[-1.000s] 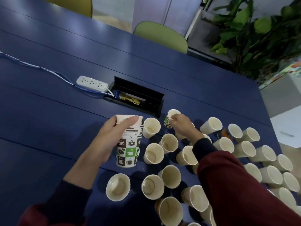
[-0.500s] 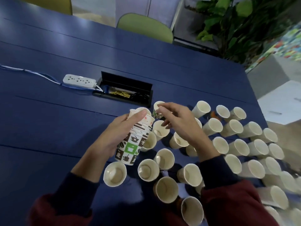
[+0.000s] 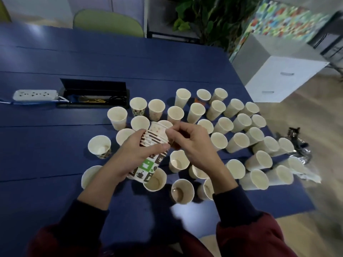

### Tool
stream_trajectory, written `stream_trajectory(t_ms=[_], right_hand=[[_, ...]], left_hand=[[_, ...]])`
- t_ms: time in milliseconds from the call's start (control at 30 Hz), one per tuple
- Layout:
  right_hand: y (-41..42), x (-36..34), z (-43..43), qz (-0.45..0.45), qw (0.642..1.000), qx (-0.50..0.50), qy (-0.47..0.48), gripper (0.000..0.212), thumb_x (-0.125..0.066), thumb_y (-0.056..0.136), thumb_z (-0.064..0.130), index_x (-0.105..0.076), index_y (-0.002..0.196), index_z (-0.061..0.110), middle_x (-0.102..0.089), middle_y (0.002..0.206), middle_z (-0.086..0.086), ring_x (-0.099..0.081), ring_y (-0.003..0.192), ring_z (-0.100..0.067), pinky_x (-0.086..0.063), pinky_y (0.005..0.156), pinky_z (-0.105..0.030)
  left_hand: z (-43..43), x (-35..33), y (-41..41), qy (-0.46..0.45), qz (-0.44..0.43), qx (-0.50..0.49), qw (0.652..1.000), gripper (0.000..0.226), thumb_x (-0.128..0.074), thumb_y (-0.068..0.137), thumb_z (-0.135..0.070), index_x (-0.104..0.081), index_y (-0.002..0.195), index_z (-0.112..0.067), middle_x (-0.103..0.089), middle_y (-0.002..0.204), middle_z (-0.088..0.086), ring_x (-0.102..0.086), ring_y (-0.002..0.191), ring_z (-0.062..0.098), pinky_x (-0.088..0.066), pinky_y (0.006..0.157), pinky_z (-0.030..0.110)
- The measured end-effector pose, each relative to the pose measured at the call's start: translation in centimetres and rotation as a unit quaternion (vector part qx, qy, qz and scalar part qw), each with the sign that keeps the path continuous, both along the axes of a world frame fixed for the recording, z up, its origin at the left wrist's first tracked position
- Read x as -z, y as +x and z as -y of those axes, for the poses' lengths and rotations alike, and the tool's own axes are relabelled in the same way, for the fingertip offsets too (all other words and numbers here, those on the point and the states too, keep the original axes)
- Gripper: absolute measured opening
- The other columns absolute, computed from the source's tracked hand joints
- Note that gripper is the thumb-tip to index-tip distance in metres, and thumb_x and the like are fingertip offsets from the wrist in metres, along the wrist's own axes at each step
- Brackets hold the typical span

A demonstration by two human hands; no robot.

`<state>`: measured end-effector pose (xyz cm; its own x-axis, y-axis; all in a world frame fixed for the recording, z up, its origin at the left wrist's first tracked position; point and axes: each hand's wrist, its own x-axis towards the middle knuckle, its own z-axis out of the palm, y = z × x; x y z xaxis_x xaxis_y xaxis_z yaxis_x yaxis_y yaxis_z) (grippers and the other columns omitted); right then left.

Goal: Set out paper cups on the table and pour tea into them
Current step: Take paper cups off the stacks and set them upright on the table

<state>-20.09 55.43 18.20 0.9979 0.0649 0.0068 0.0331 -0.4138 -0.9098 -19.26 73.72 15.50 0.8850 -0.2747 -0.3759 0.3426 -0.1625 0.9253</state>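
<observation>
- Two dark red sleeves (image 3: 246,236) with navy cuffs come in from the bottom edge, one on each side.
- A near cup (image 3: 182,191) stands between the forearms with brownish liquid in its bottom.
- The left hand (image 3: 133,156) grips a stack (image 3: 146,167) of nested paper cups. Its fingers are curled round the upper rims and its thumb lies across the front.
- The stack is tilted, mouth away from the person, and is held over the middle of the group of cups. Its lowest cup has brown, white and green squares with coffee pictures.
- The right hand (image 3: 193,143) meets the stack from the right, its thumb and fingertips pinching the rim of the top cup (image 3: 157,130), a white one with small coloured dots.
- Many loose cups (image 3: 118,115) stand upright on the blue table (image 3: 46,145), set close together around and beyond the hands. Most are to the right, and most look pale inside.
- A crumpled silvery wrapper (image 3: 298,145) lies at the table's right edge, just beside the outer cups.
- Farther off to the left, a white power strip (image 3: 35,94) lies beside an open black cable box (image 3: 94,95) set into the tabletop.
- Beyond the table are a green chair (image 3: 107,23), a leafy plant (image 3: 207,15) and a white cabinet (image 3: 284,78).
</observation>
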Motion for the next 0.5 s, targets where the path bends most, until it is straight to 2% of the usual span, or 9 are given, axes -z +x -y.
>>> stream_trajectory(t_ms=[133, 200, 267, 367, 433, 500], right_hand=[[-0.7, -0.1, 3.2, 0.02, 0.998, 0.054, -0.02, 0.018, -0.062, 0.099, 0.022, -0.074, 0.089, 0.012, -0.073, 0.074, 0.0, -0.067, 0.066, -0.014, -0.058, 0.064, -0.036], [-0.7, -0.3, 5.1, 0.048, 0.995, 0.083, -0.018, 0.017, -0.062, 0.099, 0.024, -0.074, 0.091, 0.016, -0.072, 0.074, 0.004, -0.066, 0.065, -0.012, -0.056, 0.063, -0.034], [-0.9, -0.2, 6.6, 0.053, 0.994, 0.095, 0.007, 0.015, -0.063, 0.099, 0.023, -0.074, 0.091, 0.016, -0.071, 0.072, 0.005, -0.066, 0.064, -0.008, -0.055, 0.062, -0.029], [-1.7, 1.0, 7.2, 0.033, 0.997, 0.068, 0.026, 0.014, -0.063, 0.098, 0.019, -0.074, 0.091, 0.013, -0.071, 0.071, 0.006, -0.066, 0.062, -0.007, -0.055, 0.064, -0.028], [-2.1, 2.2, 7.1, 0.012, 0.999, 0.038, 0.028, 0.014, -0.064, 0.098, 0.019, -0.074, 0.092, 0.013, -0.072, 0.071, 0.005, -0.066, 0.062, -0.008, -0.056, 0.067, -0.03], [-2.7, 3.4, 6.1, -0.011, 0.999, -0.002, 0.039, 0.014, -0.065, 0.097, 0.021, -0.074, 0.09, 0.014, -0.073, 0.074, 0.004, -0.067, 0.066, -0.009, -0.056, 0.07, -0.033]], left_hand=[[1.8, 0.7, -1.6, 0.023, 0.016, -0.014, 0.999, 0.05, -0.092, 0.065, -0.04, -0.067, 0.105, -0.025, -0.076, 0.091, -0.002, -0.072, 0.085, 0.015, -0.055, 0.074, 0.032], [2.5, 0.7, -2.7, 0.012, 0.017, -0.051, 0.998, 0.047, -0.089, 0.067, -0.035, -0.067, 0.108, -0.027, -0.076, 0.091, -0.003, -0.072, 0.086, 0.014, -0.052, 0.072, 0.027], [2.7, 1.1, -4.0, -0.002, 0.016, -0.106, 0.994, 0.053, -0.088, 0.066, -0.033, -0.067, 0.115, -0.031, -0.076, 0.096, -0.003, -0.073, 0.088, 0.014, -0.053, 0.075, 0.027], [2.1, 1.6, -6.2, 0.005, 0.001, -0.195, 0.981, 0.053, -0.088, 0.063, -0.032, -0.067, 0.112, -0.031, -0.077, 0.096, -0.003, -0.073, 0.087, 0.014, -0.056, 0.075, 0.031], [1.5, 2.0, -7.8, 0.034, -0.027, -0.233, 0.972, 0.053, -0.09, 0.061, -0.034, -0.067, 0.107, -0.025, -0.077, 0.09, -0.002, -0.074, 0.081, 0.016, -0.057, 0.067, 0.03], [0.4, 2.6, -9.9, 0.064, -0.046, -0.275, 0.958, 0.039, -0.089, 0.07, -0.027, -0.067, 0.101, -0.017, -0.077, 0.082, 0.0, -0.073, 0.072, 0.014, -0.055, 0.057, 0.026]])
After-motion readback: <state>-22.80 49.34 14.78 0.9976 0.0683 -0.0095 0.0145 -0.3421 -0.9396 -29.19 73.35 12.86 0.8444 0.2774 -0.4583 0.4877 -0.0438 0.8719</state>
